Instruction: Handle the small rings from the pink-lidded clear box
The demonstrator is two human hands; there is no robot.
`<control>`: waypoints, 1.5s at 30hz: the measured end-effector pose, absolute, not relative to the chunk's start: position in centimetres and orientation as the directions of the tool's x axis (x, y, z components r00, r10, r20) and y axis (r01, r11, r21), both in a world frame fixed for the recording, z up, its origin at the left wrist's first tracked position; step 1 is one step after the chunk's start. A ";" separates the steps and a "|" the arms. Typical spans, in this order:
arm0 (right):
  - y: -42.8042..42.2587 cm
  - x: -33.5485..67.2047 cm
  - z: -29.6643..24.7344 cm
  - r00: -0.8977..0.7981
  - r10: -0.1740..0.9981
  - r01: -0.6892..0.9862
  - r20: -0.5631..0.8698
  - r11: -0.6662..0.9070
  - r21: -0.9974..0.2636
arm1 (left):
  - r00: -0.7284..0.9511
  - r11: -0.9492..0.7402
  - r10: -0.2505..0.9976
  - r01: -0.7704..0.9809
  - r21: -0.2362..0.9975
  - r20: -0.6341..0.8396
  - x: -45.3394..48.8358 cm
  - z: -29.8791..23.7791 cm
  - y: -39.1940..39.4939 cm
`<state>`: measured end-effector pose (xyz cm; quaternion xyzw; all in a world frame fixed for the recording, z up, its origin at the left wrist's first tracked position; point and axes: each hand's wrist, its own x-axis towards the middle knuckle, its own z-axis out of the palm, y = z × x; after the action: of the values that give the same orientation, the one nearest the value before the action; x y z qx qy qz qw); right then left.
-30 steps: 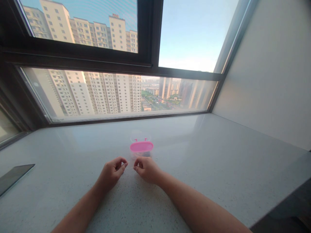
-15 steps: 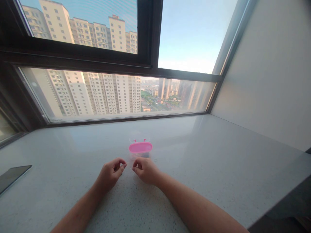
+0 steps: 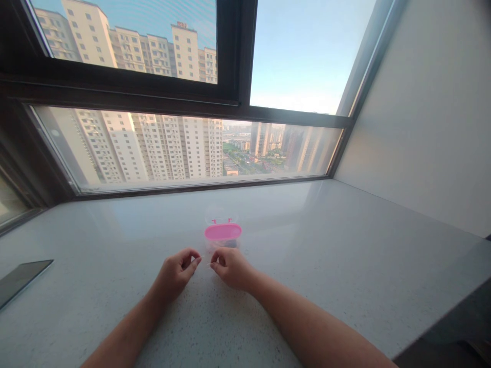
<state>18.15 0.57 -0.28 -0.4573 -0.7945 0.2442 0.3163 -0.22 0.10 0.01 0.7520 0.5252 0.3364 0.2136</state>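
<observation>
mid-sill (image 3: 345, 255), toward its window edge, sat a pink-topped box (image 3: 223, 232); just nearer, left hand (image 3: 177, 271) and right hand (image 3: 232, 268) each pinched a tiny pale bit (image 3: 203, 256), too small to identify.

Room on a high floor, probably in a home: a broad, pale, speckled, stone-like sill or counter (image 3: 345, 266) runs up to a dark-framed window (image 3: 235, 97) with several panes, a plain pale wall (image 3: 425, 117) closing off the right side. Outside, close by, a pale block (image 3: 153, 145) of apartment type, with many rows of small windows; beyond it, more towers (image 3: 261, 139) and green ground (image 3: 240, 153), looked down on from well above. Daylight, blue sky (image 3: 307, 56), lights the stone.
</observation>
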 end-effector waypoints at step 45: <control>0.3 18.1 0.2 -0.385 0.878 0.567 0.284 0.468 -0.678 | 0.235 -0.380 0.924 0.650 0.658 0.301 -0.3 0.2 0.0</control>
<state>18.09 0.35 0.20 -0.4544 -0.7954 0.2443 0.3181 -0.25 0.02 0.17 0.7592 0.5184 0.3370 0.2032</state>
